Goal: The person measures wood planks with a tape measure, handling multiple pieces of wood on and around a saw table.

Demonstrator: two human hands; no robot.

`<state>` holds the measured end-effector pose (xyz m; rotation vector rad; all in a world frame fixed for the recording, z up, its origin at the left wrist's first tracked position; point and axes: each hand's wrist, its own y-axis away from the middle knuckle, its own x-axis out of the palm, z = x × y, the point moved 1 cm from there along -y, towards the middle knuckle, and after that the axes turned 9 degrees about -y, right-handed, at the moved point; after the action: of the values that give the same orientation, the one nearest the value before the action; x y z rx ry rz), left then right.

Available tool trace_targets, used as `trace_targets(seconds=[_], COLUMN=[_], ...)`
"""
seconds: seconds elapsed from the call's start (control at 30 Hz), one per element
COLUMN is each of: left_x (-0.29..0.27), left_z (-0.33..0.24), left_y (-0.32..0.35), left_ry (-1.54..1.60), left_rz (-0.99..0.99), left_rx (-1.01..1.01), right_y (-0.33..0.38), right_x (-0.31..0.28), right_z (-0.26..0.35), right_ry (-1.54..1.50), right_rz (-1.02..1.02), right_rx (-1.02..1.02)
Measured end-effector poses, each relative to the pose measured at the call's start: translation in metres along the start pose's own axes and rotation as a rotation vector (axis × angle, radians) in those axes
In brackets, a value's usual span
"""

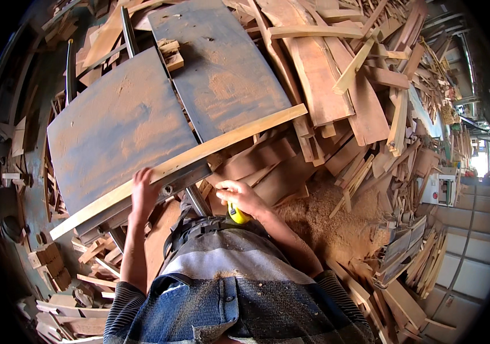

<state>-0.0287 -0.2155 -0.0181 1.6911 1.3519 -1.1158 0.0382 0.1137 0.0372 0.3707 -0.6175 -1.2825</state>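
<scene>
A long, pale wooden strip [222, 141] lies slantwise along the near edge of a dusty metal machine table [124, 114]. My left hand [144, 192] grips this strip left of its middle, fingertips curled over its top. Close to my waist, my right hand [242, 198] is closed around a yellow tape measure [237, 214], which shows below the palm. The fingers partly cover the tape measure, and no drawn-out blade is visible. Both ends of the strip reach past the table's sides.
A small wood block [171, 54] sits in the gap between the two table halves. Wide rough boards [308, 63] and heaps of offcuts lie to the right. Sawdust [331, 223] covers the floor there. Stacked blocks [50, 265] stand at the lower left.
</scene>
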Motion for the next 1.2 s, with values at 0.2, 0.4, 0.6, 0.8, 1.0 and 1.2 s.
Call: trace_targets(seconds=[0.2, 0.4, 0.6, 0.8, 1.0, 1.2], left_x=[-0.008, -0.013, -0.075, -0.190, -0.235, -0.187], left_z=[0.105, 0.114, 0.077, 0.006, -0.089, -0.230], left_y=[0.021, -0.004, 0.002, -0.031, -0.093, -0.171], left_ry=[-0.328, -0.247, -0.186, -0.269, -0.412, -0.323], left_rz=[0.169, 0.337, 0.192, 0.102, -0.098, -0.068], left_rx=[0.112, 0.148, 0.228, 0.396, 0.769, 1.267], right_y=[-0.012, -0.033, -0.013, 0.085, 0.199, 0.307], right_x=[-0.037, -0.083, -0.173, -0.260, -0.290, -0.149], right_z=[0.006, 0.012, 0.059, 0.047, -0.159, -0.362], right_ry=[-0.225, -0.072, 0.476, 0.409, 0.062, -0.771], right_rz=[-0.249, -0.519, -1.074, -1.340, -1.300, -1.250], right_rx=[-0.019, -0.201, -0.321, 0.016, 0.008, -0.077])
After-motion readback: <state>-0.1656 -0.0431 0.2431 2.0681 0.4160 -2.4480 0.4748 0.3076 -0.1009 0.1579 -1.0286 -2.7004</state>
